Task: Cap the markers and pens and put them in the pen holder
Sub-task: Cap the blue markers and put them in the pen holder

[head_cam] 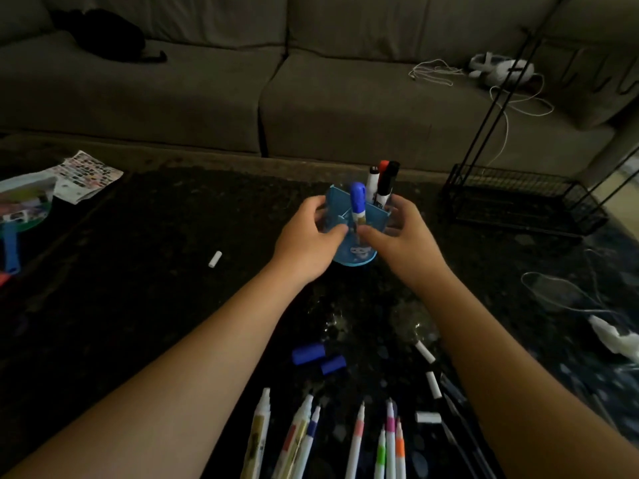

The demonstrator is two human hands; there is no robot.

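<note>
A translucent blue pen holder (334, 197) stands on the dark table, held between both hands. My left hand (304, 243) wraps its left side and my right hand (403, 236) its right side, the thumbs nearly meeting in front. A blue-capped marker (357, 198) stands upright in the front compartment between my thumbs. Three capped markers (384, 183) lean in the back compartment. Several uncapped pens (356, 437) lie in a row at the near edge. Two loose blue caps (307, 353) and several white caps (424, 351) lie close by, and one white cap (215, 259) lies apart at the left.
A grey sofa (207, 91) runs behind the table. A black wire rack (518, 198) stands at the right. Papers and a blue-handled object (31, 202) lie at the far left. White cables (567, 299) trail along the right side.
</note>
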